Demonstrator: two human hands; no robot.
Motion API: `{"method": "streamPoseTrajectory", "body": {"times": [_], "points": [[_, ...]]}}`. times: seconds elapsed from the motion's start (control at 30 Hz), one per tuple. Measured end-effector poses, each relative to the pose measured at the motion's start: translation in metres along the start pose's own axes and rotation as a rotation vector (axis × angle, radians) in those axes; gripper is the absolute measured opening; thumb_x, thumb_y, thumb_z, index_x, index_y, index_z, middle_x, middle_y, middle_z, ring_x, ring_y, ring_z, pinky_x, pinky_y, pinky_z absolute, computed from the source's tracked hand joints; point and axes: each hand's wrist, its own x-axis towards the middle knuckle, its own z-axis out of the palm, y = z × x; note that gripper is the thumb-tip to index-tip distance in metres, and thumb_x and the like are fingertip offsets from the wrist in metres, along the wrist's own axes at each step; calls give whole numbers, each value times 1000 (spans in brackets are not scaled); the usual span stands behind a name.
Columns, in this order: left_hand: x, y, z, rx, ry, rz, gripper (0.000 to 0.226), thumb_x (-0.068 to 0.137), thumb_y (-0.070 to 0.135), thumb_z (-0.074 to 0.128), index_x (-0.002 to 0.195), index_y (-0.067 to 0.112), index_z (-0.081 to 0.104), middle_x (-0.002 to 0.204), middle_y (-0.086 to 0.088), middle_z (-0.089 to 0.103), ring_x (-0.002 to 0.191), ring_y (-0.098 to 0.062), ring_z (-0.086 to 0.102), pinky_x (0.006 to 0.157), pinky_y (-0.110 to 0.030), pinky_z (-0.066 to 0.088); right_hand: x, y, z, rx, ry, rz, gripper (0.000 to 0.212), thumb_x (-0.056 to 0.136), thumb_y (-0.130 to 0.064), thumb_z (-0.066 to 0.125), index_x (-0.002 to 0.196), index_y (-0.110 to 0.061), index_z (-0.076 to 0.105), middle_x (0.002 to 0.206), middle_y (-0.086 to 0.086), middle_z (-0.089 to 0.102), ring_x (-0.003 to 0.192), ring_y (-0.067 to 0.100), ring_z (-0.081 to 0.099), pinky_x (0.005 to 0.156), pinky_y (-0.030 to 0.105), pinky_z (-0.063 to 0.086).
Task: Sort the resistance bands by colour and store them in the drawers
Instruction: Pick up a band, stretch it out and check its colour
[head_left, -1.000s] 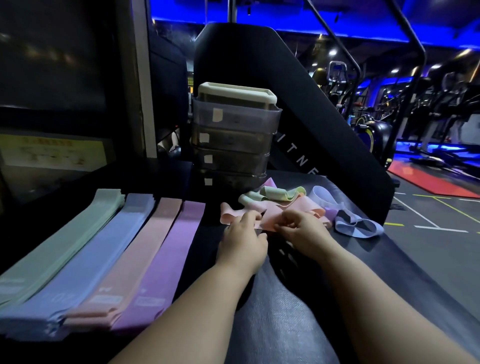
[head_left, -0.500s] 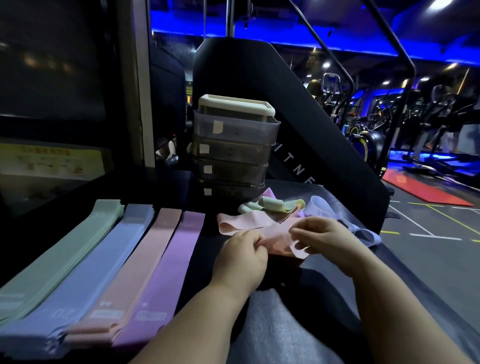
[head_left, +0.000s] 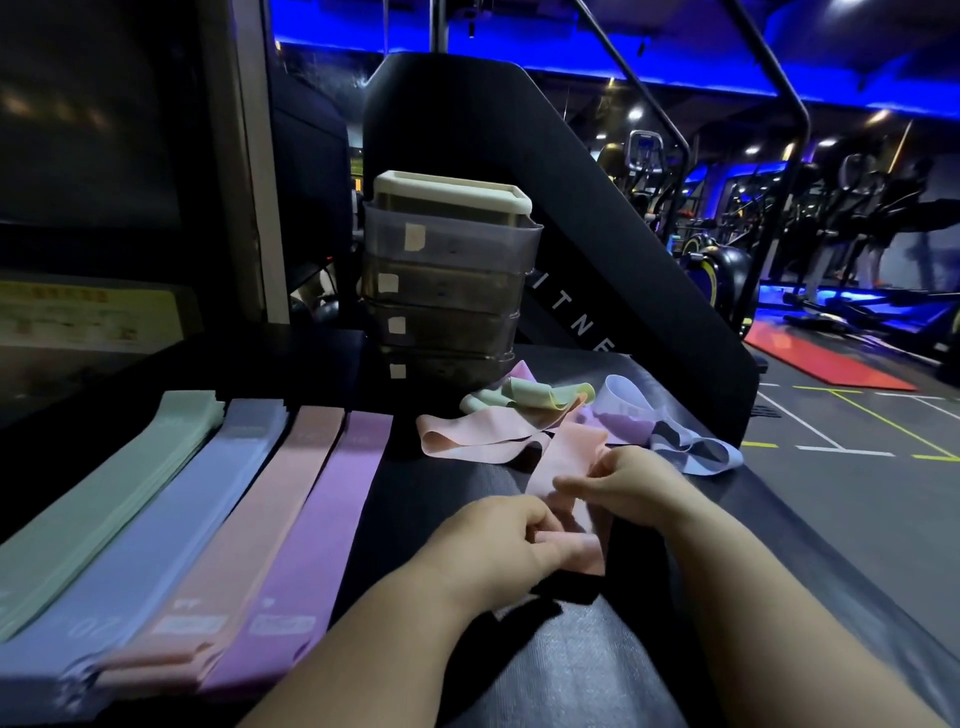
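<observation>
Both hands hold one pink band (head_left: 566, 467) over the black mat. My left hand (head_left: 498, 545) pinches its near end and my right hand (head_left: 628, 483) pinches it farther up. Behind them lies a loose heap: another pink band (head_left: 467, 434), a green band (head_left: 530, 397), a lilac band (head_left: 623, 428) and a blue-grey band (head_left: 696, 449). At the left lie sorted flat stacks: green (head_left: 104, 514), blue (head_left: 171, 530), pink (head_left: 260, 525) and purple (head_left: 322, 530). A smoky plastic drawer tower (head_left: 447, 280) stands behind the heap, its drawers closed.
The black mat surface (head_left: 597, 649) runs out at a right edge with the gym floor (head_left: 857, 493) below. A black machine panel (head_left: 597, 260) rises behind the drawers. A dark wall and a post stand at the left.
The pink band has been drawn out of the heap towards me. My left hand has slid down to its near end while the right hand holds it higher up.
</observation>
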Motion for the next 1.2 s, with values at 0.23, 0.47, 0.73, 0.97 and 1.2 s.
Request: {"method": "streamPoseTrajectory", "body": {"times": [0.23, 0.47, 0.73, 0.97, 1.2], "points": [[6, 1, -1, -27, 135, -62, 28, 90, 48, 60, 79, 23, 59, 77, 11, 65, 86, -18, 68, 83, -36, 55, -3, -12, 4, 106, -5, -114, 27, 74, -39, 78, 68, -20, 60, 59, -8, 57, 57, 5, 50, 54, 22, 36], [9, 2, -3, 334, 250, -144, 28, 92, 42, 55, 117, 29, 57, 128, 2, 53, 125, -24, 41, 102, -34, 39, -13, -16, 5, 122, 37, -64, 35, 63, -53, 78, 68, -21, 64, 52, -14, 61, 59, 2, 59, 53, 18, 41], [14, 3, -1, 391, 187, -175, 38, 94, 48, 51, 128, 33, 56, 137, 1, 48, 131, -25, 37, 104, -34, 33, -11, -20, 7, 150, -7, -91, 33, 74, -47, 78, 76, -16, 66, 67, -8, 62, 58, 3, 52, 49, 15, 37], [22, -3, -3, -58, 257, -184, 32, 96, 41, 50, 123, 27, 60, 127, 1, 63, 120, -23, 54, 103, -39, 42, -11, -23, 3, 790, -133, -94, 10, 89, -10, 68, 84, -13, 60, 69, 2, 63, 53, 7, 51, 49, 18, 42], [17, 4, -7, -361, 376, -109, 10, 90, 26, 61, 98, 25, 67, 98, 5, 72, 98, -15, 65, 91, -31, 50, -12, -25, 4, 799, -200, -81, 15, 84, -16, 74, 90, -12, 61, 67, 1, 60, 54, 8, 50, 52, 21, 44]]}}
